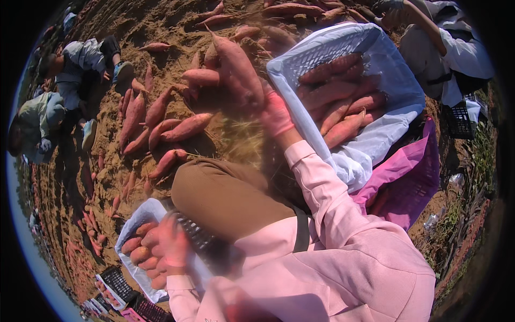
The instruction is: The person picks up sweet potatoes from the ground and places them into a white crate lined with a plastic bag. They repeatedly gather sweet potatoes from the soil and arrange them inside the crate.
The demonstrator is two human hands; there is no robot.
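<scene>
My right hand (277, 112), in a pinkish-red glove, grips the thick end of a large sweet potato (239, 68) beside a white-lined crate (297, 104). Its fingers are partly hidden behind the root. Inside that crate lie several long sweet potatoes (330, 92). My left hand (173, 241), gloved alike and blurred, is over a smaller crate lined with white cloth (134, 263). Rounder sweet potatoes (140, 254) fill it, and the left fingers overlap some of them; whether they grasp one is unclear.
Loose sweet potatoes (161, 124) lie on the soil beyond my bent knee (225, 189). A pink-lined crate (414, 193) stands right of the white-lined one. Two people (84, 56) bend at the left; another person (462, 52) is at upper right. Black crates (116, 283) sit at lower left.
</scene>
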